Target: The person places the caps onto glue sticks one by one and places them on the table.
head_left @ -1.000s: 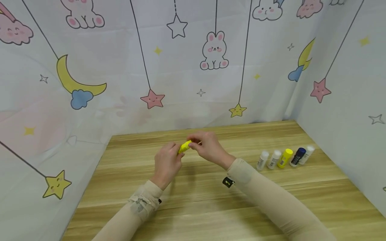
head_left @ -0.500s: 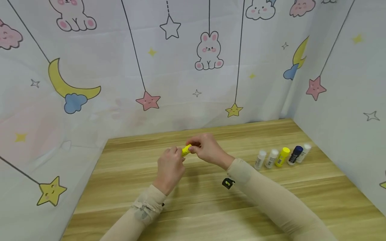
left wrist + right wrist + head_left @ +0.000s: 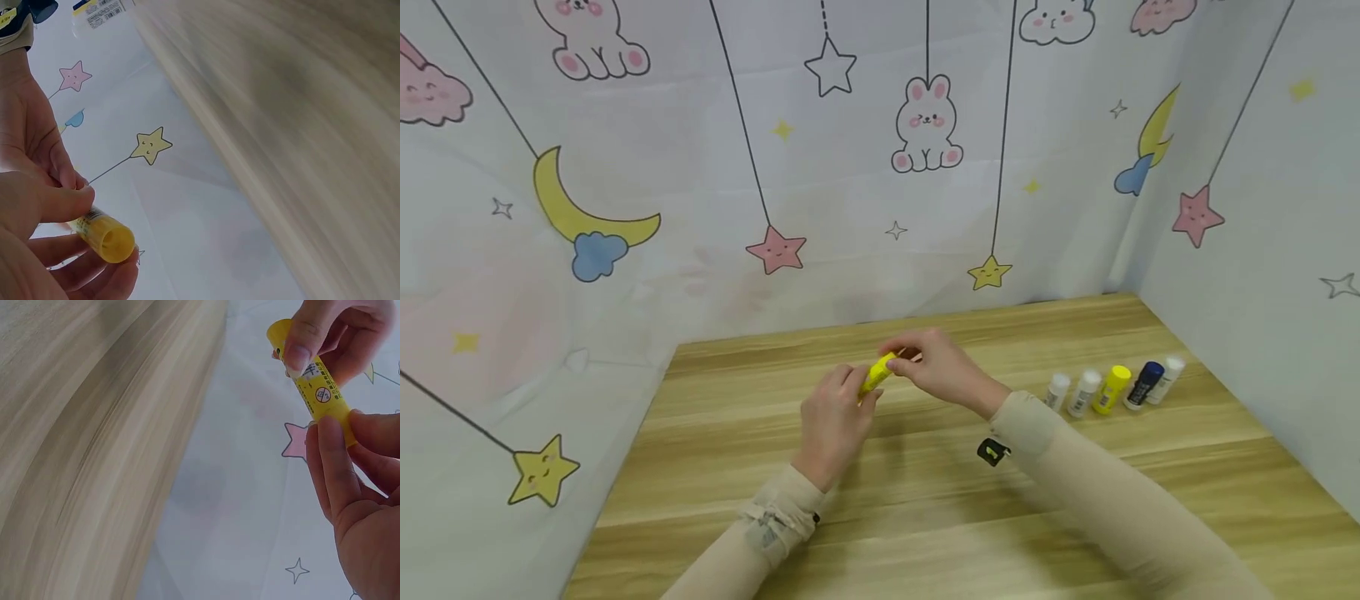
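Observation:
A yellow glue stick (image 3: 878,373) is held slantwise between both hands, above the table. My left hand (image 3: 837,421) grips its labelled body, thumb lying across the print in the right wrist view. At the other end, my right hand (image 3: 946,372) pinches the plain yellow part (image 3: 337,422) between thumb and fingers. The left wrist view shows the round, recessed end (image 3: 117,242) of the glue stick sticking out past the left hand's fingers.
To the right, several glue sticks stand in a row: white ones (image 3: 1084,393), a yellow one (image 3: 1112,389) and a dark blue one (image 3: 1144,384). My right sleeve (image 3: 1120,492) overlaps the leftmost. A printed curtain (image 3: 850,183) borders the wooden table (image 3: 730,450).
Both hands have shifted slightly to the right with the yellow glue stick still between them. My right sleeve now covers part of the leftmost white glue stick.

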The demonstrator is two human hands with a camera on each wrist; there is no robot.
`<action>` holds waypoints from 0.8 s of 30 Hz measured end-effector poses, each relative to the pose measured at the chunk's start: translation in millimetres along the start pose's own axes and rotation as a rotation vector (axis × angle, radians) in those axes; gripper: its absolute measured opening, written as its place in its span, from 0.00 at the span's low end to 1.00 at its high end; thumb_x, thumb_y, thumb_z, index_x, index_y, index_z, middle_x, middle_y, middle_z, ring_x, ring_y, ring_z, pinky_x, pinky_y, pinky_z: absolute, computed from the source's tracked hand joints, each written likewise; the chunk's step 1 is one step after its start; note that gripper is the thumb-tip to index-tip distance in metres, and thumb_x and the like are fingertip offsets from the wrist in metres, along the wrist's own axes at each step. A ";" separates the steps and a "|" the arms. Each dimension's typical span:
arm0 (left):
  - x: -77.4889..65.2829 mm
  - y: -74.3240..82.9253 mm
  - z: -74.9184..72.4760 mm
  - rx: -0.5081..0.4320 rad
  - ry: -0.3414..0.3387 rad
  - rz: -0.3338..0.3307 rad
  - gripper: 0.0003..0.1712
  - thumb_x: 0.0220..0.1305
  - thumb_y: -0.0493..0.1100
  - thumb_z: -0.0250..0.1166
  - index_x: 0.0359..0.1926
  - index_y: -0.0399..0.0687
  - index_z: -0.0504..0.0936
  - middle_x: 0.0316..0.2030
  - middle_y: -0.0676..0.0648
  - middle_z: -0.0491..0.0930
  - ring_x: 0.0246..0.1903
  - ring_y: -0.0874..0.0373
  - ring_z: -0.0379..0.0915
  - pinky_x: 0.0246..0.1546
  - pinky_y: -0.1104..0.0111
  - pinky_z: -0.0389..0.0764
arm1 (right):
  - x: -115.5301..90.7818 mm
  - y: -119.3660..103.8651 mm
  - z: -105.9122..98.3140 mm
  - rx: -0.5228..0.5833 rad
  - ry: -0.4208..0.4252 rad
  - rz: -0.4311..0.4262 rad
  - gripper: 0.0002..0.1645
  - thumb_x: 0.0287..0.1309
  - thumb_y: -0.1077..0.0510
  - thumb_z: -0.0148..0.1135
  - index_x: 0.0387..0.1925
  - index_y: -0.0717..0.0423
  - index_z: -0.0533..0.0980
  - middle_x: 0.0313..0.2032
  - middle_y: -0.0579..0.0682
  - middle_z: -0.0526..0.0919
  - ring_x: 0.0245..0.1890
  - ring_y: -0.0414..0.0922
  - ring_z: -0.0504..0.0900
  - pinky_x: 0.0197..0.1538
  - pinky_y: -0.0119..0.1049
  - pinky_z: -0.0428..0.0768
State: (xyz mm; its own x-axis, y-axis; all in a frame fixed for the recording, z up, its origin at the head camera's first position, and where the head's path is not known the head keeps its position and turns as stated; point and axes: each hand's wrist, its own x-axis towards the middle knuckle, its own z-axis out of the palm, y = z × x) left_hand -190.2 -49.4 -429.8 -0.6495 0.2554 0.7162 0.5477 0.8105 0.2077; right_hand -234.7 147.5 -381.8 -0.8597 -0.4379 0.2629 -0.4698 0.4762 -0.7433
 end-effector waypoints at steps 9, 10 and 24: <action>-1.5 0.7 1.4 -0.019 0.003 -0.022 0.26 0.61 0.54 0.74 0.56 0.44 0.84 0.42 0.47 0.81 0.35 0.51 0.81 0.22 0.59 0.81 | -9.0 10.0 -20.1 -0.151 0.013 -0.014 0.09 0.63 0.61 0.68 0.46 0.53 0.86 0.43 0.45 0.86 0.37 0.40 0.84 0.39 0.35 0.83; -1.7 0.8 1.3 -0.019 0.004 -0.025 0.27 0.62 0.54 0.73 0.56 0.44 0.84 0.43 0.46 0.82 0.35 0.50 0.81 0.22 0.59 0.81 | -10.3 11.8 -22.4 -0.186 0.011 -0.018 0.09 0.63 0.61 0.68 0.45 0.53 0.86 0.43 0.45 0.86 0.36 0.40 0.83 0.39 0.35 0.83; -3.0 5.3 -3.6 -0.010 -0.036 -0.089 0.26 0.64 0.57 0.69 0.55 0.45 0.85 0.44 0.46 0.81 0.40 0.48 0.80 0.22 0.56 0.81 | -36.3 27.7 -45.3 -0.425 -0.077 -0.001 0.09 0.61 0.62 0.70 0.44 0.54 0.86 0.38 0.44 0.86 0.33 0.37 0.80 0.37 0.36 0.81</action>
State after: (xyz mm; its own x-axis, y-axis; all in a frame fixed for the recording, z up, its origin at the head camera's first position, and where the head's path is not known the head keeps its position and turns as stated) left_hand -183.5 -47.8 -428.5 -0.7141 0.2019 0.6703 0.4926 0.8253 0.2762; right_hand -225.6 211.1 -384.1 -0.8495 -0.4861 0.2050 -0.5250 0.7406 -0.4194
